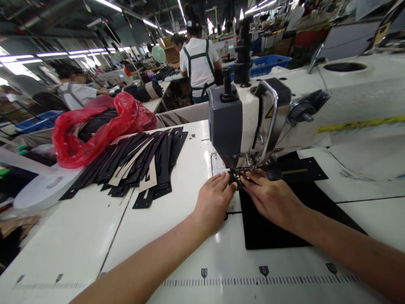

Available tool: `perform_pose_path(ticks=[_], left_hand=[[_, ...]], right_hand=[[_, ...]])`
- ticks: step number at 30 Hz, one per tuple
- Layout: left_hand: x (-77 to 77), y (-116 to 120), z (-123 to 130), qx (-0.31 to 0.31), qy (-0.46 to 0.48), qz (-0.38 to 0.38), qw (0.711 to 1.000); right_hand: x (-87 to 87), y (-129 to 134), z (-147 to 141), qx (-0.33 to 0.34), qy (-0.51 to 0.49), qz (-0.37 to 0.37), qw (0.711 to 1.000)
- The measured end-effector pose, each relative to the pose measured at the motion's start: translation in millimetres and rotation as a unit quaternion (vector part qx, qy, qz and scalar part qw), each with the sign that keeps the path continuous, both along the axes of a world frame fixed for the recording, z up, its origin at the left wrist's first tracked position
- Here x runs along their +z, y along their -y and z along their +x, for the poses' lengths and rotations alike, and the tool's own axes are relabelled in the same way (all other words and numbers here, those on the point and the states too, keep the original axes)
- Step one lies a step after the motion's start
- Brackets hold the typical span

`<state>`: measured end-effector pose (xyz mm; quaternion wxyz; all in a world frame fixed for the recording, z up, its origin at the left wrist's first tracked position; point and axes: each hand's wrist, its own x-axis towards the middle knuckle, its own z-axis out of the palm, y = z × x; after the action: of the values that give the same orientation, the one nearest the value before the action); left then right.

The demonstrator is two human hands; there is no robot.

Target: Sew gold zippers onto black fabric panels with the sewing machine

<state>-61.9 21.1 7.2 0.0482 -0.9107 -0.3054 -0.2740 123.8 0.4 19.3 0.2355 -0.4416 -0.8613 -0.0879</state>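
Note:
At the needle of a white and grey sewing machine (226,122), both hands hold down dark material. My left hand (212,202) has its fingers and thumb closed at the edge of a small black piece (234,180) under the presser foot. My right hand (274,200) reaches in from the other side, its fingertips closed at the same piece and partly hidden behind the foot. Beneath the right hand and forearm lies a flat black panel (268,232). Just behind that hand is a black strip with a slot (313,168).
Left of the machine, black and beige slotted strips (152,164) lie fanned in a pile. A red plastic bag (126,112) sits behind them. A ruler scale (234,281) runs along the table's front edge. Co-workers (201,59) are at other tables beyond.

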Motion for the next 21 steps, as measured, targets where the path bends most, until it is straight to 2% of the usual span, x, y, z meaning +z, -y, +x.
perform_pose_path(ticks=[15, 21], left_hand=[[-2.1, 0.1, 1.5, -0.006, -0.019, 0.021, 1.000], [-3.9, 2.7, 4.6, 0.017, -0.024, 0.032, 0.999]], right_hand=[[-0.3, 0.1, 1.7, 0.000, -0.008, 0.018, 1.000], [1.2, -3.1, 5.8, 0.022, -0.010, 0.013, 1.000]])
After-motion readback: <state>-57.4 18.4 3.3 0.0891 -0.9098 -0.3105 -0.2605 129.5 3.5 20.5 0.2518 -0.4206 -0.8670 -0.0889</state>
